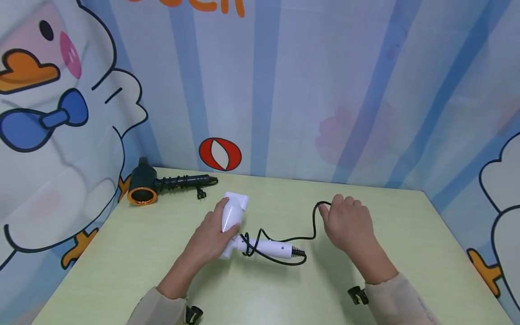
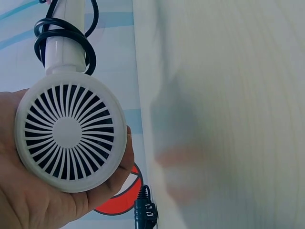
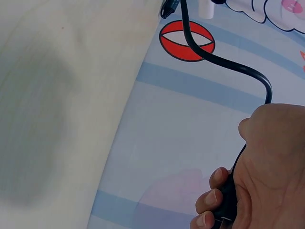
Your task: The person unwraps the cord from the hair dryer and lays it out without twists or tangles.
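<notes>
My left hand [image 1: 208, 239] grips the head of a white hair dryer [image 1: 232, 216], holding it above the table. The dryer's handle [image 1: 271, 248] points right, and a black cord [image 1: 293, 238] loops around it near the head. In the left wrist view the round rear grille [image 2: 66, 132] faces the camera, cupped by the palm and fingers. My right hand [image 1: 350, 225], raised to the right, curls its fingers around the cord's black plug [image 3: 228, 202]. A stretch of the cord runs slack and bent between the handle and this hand.
A black hair dryer [image 1: 142, 183] with an orange rim lies at the table's back left, its cord wound around its handle and its plug [image 1: 201, 193] on the tabletop. A patterned blue cloth backdrop [image 1: 300, 90] rises behind the pale table [image 1: 406, 234].
</notes>
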A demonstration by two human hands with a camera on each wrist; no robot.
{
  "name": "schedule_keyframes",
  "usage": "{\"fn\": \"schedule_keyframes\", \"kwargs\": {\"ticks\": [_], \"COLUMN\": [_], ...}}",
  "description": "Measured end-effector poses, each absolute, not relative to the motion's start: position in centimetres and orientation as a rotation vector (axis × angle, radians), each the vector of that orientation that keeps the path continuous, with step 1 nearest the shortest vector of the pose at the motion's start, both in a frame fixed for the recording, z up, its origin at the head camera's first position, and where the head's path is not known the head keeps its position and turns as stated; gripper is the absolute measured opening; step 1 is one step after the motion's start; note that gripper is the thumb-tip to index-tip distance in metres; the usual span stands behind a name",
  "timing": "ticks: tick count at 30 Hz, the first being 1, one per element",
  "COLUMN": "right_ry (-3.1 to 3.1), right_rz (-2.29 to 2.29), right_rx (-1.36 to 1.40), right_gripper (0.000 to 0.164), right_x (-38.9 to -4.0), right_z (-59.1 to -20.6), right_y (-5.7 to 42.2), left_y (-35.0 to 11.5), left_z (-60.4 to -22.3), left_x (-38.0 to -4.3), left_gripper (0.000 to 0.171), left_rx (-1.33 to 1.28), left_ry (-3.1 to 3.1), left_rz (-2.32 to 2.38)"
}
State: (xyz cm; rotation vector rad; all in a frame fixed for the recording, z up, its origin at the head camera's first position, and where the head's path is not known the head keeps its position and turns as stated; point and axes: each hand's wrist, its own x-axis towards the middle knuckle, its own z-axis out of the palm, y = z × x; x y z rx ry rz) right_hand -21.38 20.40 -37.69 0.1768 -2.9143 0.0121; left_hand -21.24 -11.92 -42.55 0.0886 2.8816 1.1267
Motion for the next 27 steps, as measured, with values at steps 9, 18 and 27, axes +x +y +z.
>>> {"fn": "schedule_keyframes", "kwargs": {"ticks": [9,18,27], "right_ry": [-2.875,-2.823,-2.808], "right_rz": [0.047,0.074,0.070], "right_rx": [0.182,0.202,0.220], "right_gripper": [0.046,0.044,0.043], "right_x": [-20.9,-20.0,-18.8], "right_z": [-36.5,-36.0,-35.9], "right_y": [20.3,20.0,19.8], "left_y": [-11.9,-12.0,-12.2], "left_z": [-42.7,-43.3,-43.5], "left_x": [-21.4,-21.8,-22.2], "left_gripper": [0.080,0.080,0.079], "left_rx": [0.080,0.069,0.059], "left_ry": [2.882,2.894,2.909], "left_rz": [1.125,1.096,1.075]}}
